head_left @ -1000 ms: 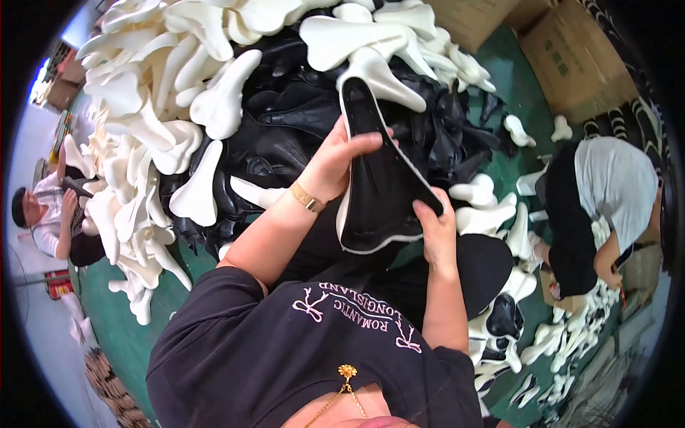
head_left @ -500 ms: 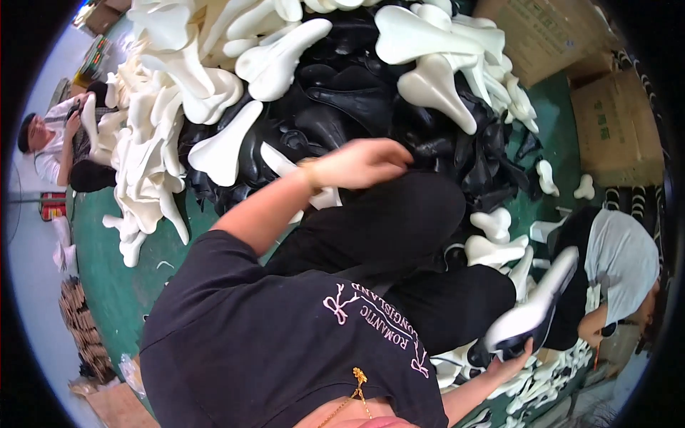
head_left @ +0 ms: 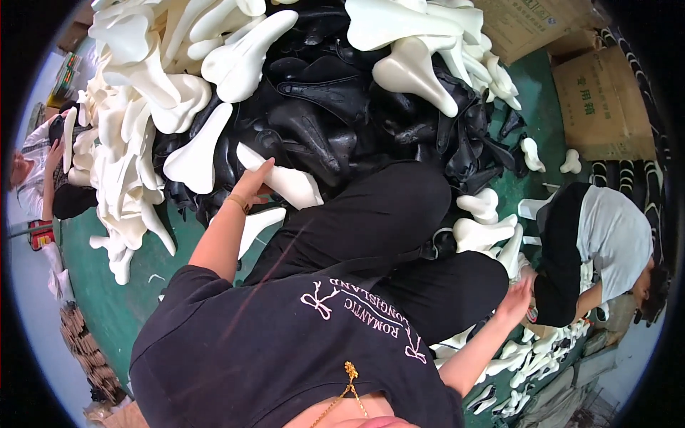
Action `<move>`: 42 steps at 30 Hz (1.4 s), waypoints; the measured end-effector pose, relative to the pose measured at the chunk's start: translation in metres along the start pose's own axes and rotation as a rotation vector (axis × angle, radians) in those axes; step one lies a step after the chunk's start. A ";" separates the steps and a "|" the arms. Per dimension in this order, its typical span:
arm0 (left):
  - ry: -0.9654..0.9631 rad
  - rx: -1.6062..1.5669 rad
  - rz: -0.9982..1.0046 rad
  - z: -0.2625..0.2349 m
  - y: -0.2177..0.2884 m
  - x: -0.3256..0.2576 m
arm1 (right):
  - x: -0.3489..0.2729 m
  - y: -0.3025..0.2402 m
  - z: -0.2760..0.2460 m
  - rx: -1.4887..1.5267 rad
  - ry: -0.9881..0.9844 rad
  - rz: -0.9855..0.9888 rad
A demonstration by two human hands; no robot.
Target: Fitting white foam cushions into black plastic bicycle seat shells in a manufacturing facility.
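Observation:
My left hand (head_left: 255,182) is at the near edge of a white bicycle saddle pad (head_left: 289,184), fingers closed around its edge. The pad lies tilted against my thigh, at the near side of a heap of black saddle covers (head_left: 314,135). Another white pad (head_left: 258,227) sits just below that wrist, partly hidden by my leg. My right hand (head_left: 515,303) is beyond my right knee, empty, its fingers stretched out and apart. More white pads (head_left: 485,234) lie near it, past my knee.
White saddle pads are piled at the left (head_left: 135,171) and far right (head_left: 414,71). Cardboard boxes (head_left: 603,103) stand at the right. One person (head_left: 614,228) bends over close on my right; another (head_left: 39,171) sits at the far left. Several saddles (head_left: 539,357) lie on the green floor.
My left hand has moved left and nearer, from over my knee to the white pad. My right hand has let go of the black-and-white saddle, which no longer shows in it.

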State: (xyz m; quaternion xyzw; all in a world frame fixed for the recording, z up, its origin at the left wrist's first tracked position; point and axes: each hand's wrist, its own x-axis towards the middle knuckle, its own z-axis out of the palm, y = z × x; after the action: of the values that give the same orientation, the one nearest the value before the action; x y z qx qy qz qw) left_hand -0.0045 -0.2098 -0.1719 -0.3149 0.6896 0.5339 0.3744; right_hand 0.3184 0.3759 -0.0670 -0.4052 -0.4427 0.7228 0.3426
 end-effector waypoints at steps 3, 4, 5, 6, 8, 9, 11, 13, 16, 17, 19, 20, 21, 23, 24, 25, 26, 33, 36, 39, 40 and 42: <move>0.020 -0.453 0.223 0.008 0.010 0.002 | 0.016 -0.007 0.133 -0.378 -0.202 -0.091; -0.012 -0.496 0.392 0.007 0.014 -0.001 | 0.019 -0.005 0.171 -0.346 -0.298 -0.009; 0.044 -0.428 0.487 0.011 0.024 -0.013 | 0.023 0.001 0.205 -0.438 -0.416 0.069; 0.107 -0.359 0.580 0.012 0.034 -0.028 | 0.017 0.013 0.243 -0.554 -0.536 0.085; 0.178 -0.256 0.806 0.014 0.049 -0.044 | 0.040 0.059 0.283 -0.767 -0.707 0.068; 0.155 -0.286 0.763 0.014 0.065 -0.058 | 0.047 0.084 0.298 -0.983 -0.755 -0.012; 0.062 -0.529 0.939 0.012 0.085 -0.061 | 0.051 0.125 0.325 -1.457 -0.944 -0.574; -0.229 -0.774 0.914 0.012 0.115 -0.088 | 0.049 0.150 0.349 -1.643 -1.160 -0.709; -0.444 -0.964 0.765 0.020 0.138 -0.108 | 0.062 0.163 0.353 -1.824 -1.169 -0.882; -0.530 -0.920 0.737 0.022 0.138 -0.102 | 0.067 0.164 0.352 -1.821 -1.162 -0.896; -0.534 -0.903 0.629 0.047 0.142 -0.108 | 0.080 0.161 0.341 -1.743 -1.281 -0.990; -0.484 -0.885 0.608 0.058 0.141 -0.113 | 0.081 0.160 0.338 -1.746 -1.275 -1.001; -0.503 -0.861 0.590 0.065 0.139 -0.114 | 0.074 0.161 0.334 -1.672 -1.233 -0.994; -0.552 -0.840 0.531 0.073 0.134 -0.114 | 0.062 0.165 0.334 -1.615 -1.211 -0.970; -0.559 -0.835 0.538 0.076 0.133 -0.114 | 0.059 0.167 0.333 -1.614 -1.201 -0.976; -0.582 -0.844 0.526 0.078 0.133 -0.115 | 0.059 0.173 0.332 -1.591 -1.240 -1.042; -0.603 -0.852 0.514 0.081 0.133 -0.117 | 0.060 0.180 0.331 -1.564 -1.280 -1.107; -0.309 -0.850 0.483 0.056 0.129 -0.114 | 0.063 0.202 0.354 -1.784 -1.217 -0.971; -0.297 -0.933 0.460 0.065 0.132 -0.104 | 0.090 0.213 0.336 -1.741 -1.156 -1.178; -0.170 -0.894 0.452 0.066 0.136 -0.098 | 0.092 0.181 0.341 -1.216 -1.009 -1.016; -0.273 -0.884 0.473 0.066 0.137 -0.095 | 0.093 0.156 0.343 -1.000 -0.849 -0.752; -0.418 -0.870 0.487 0.081 0.148 -0.095 | 0.115 0.104 0.329 -0.662 -0.598 -0.749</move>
State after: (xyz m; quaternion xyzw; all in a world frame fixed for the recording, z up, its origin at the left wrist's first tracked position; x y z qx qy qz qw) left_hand -0.0639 -0.0931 -0.0294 -0.1592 0.3686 0.8929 0.2040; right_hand -0.0386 0.3161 -0.1034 -0.0847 -0.8359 0.4583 0.2900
